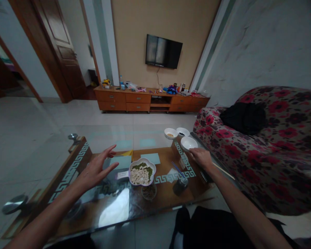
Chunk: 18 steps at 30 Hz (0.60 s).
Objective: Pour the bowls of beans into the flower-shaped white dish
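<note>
My left hand [97, 170] hovers open over the glass coffee table [72, 169], fingers spread, just left of a flower-shaped bowl [142, 172] of white and green pieces. My right hand [200, 157] is closed at the table's right edge, touching the rim of an empty white bowl [188, 143]. What its fingers hold, if anything, is hidden. A thin pale stick [224, 171] lies under my right wrist. Two more small white bowls [176, 132] stand just beyond, each with something in it.
A small dark dish [149, 191] and a dark round object [180, 185] show under the glass. A floral sofa [274, 145] with a black bundle [243, 117] is close on the right. A TV cabinet [150, 100] stands at the far wall, an open door [59, 48] at left.
</note>
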Available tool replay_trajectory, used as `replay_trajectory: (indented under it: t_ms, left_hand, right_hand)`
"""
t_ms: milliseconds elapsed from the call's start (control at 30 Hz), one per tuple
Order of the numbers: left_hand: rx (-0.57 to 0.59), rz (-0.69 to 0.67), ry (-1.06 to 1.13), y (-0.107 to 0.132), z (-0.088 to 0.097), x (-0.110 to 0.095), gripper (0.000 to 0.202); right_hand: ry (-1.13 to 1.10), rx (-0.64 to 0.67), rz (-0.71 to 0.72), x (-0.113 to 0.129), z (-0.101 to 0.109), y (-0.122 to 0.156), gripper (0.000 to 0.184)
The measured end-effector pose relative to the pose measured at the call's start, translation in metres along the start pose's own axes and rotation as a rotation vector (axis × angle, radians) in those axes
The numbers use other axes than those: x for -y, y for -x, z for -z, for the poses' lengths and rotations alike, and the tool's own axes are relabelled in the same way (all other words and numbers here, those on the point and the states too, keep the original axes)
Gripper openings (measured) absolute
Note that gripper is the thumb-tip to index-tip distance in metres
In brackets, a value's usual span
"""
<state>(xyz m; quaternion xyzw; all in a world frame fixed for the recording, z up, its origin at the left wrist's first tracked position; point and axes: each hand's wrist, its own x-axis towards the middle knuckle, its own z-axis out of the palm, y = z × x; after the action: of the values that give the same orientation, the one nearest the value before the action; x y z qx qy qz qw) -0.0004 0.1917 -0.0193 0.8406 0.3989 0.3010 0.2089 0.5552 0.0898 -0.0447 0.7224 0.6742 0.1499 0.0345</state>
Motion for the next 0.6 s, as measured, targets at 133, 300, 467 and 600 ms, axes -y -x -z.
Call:
replay_trajectory:
  t_ms: [133, 300, 467, 600]
  left_hand:
    - [-0.017, 0.006, 0.006, 0.001, 0.004, 0.003, 0.076]
    - [0.004, 0.002, -0.015, 0.002, 0.005, 0.001, 0.073]
    - [0.041, 0.002, 0.001, 0.0, 0.001, -0.002, 0.074]
    - [0.076, 0.006, 0.017, -0.005, -0.008, -0.001, 0.073]
  right_hand:
    - [0.025, 0.006, -0.064, -0.009, -0.006, 0.006, 0.039]
    - [0.019, 0.004, -0.077, -0.014, -0.018, 0.003, 0.04]
    - [0.015, -0.053, -0.084, -0.009, -0.022, -0.014, 0.034]
    - [0.037, -0.212, -0.042, 0.021, -0.021, -0.048, 0.05]
